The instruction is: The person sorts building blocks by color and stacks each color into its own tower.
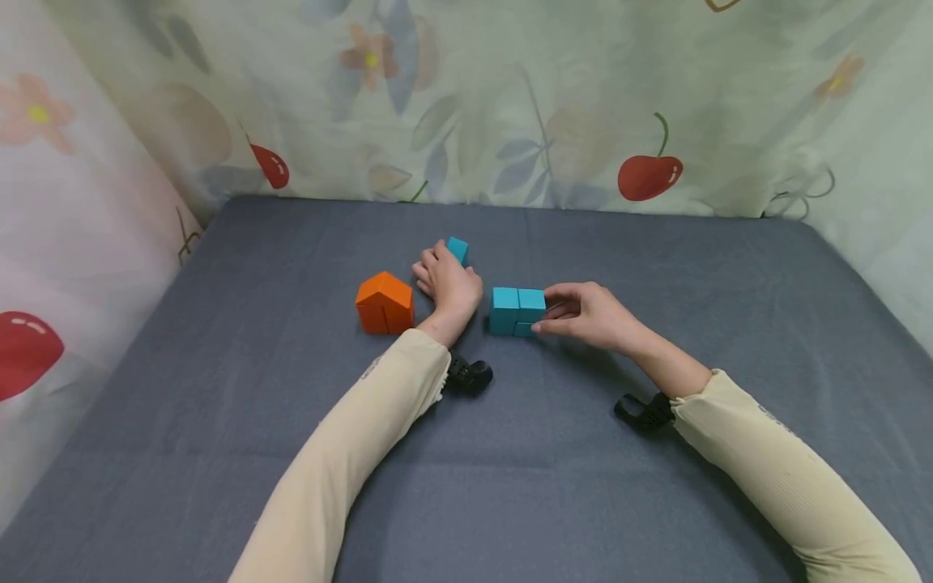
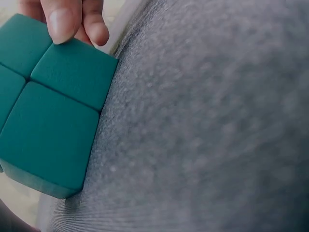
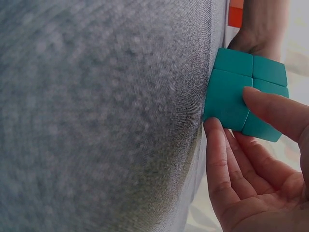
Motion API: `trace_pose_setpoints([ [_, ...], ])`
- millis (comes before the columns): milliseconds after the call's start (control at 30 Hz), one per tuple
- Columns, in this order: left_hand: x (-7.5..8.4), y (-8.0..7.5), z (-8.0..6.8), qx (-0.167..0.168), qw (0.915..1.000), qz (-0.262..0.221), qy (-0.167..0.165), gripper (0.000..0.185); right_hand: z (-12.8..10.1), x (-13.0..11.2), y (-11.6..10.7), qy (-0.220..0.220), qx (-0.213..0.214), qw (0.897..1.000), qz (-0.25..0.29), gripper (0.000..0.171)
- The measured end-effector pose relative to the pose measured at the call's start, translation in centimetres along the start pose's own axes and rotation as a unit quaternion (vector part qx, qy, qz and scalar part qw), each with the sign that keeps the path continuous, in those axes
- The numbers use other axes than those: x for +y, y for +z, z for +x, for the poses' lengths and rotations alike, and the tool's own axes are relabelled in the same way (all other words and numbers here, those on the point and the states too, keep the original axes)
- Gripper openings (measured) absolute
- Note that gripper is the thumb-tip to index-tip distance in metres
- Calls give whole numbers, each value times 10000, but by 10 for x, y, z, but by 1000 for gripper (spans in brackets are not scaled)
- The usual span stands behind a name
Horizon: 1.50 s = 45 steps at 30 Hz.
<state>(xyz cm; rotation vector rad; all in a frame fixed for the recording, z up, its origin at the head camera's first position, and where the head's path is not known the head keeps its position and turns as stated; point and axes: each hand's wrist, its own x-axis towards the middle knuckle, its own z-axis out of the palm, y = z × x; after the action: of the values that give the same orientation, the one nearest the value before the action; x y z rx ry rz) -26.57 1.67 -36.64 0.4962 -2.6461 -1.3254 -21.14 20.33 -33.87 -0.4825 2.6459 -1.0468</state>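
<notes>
A compact stack of teal-blue blocks point(image 1: 516, 304) stands upright on the grey cloth, its pieces fitted together with thin seams. My right hand point(image 1: 590, 314) grips the stack's right end; in the right wrist view the thumb point(image 3: 263, 104) lies on one face while the fingers point(image 3: 219, 159) reach along the adjoining side. Farther back, my left hand point(image 1: 450, 283) holds a separate blue block point(image 1: 457, 249) between thumb and fingers, and its lower part is hidden behind the hand. In the left wrist view, the stack point(image 2: 48, 135) fills the left side, with fingertips of my right hand at its top.
Left of my left hand stands a group of orange blocks point(image 1: 385, 304) with a peaked top, like a small house. Grey cloth point(image 1: 466, 502) covers the table. A patterned curtain point(image 1: 474, 105) hangs along the back and sides. Each wrist carries a black strap-on device point(image 1: 470, 376).
</notes>
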Motion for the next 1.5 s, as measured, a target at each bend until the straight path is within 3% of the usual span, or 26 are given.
trace_pose_setpoints([
  [267,0,-2,2,89,9998,136,-82,51,1,0,1,-59,12,10000,-19,46],
  [533,0,-4,-3,70,9995,-265,-142,42,1,1,1,-71,15,10000,4,46],
  [900,4,-8,-15,-151,9971,-687,287,44,0,2,-1,-73,-10,10000,16,45],
  [1167,4,-15,-22,-337,9916,-1148,488,35,0,2,-1,-81,1,10000,40,44],
  [1500,5,-21,-32,-365,9853,-1462,810,36,-1,1,-1,-53,-9,10000,25,45],
])
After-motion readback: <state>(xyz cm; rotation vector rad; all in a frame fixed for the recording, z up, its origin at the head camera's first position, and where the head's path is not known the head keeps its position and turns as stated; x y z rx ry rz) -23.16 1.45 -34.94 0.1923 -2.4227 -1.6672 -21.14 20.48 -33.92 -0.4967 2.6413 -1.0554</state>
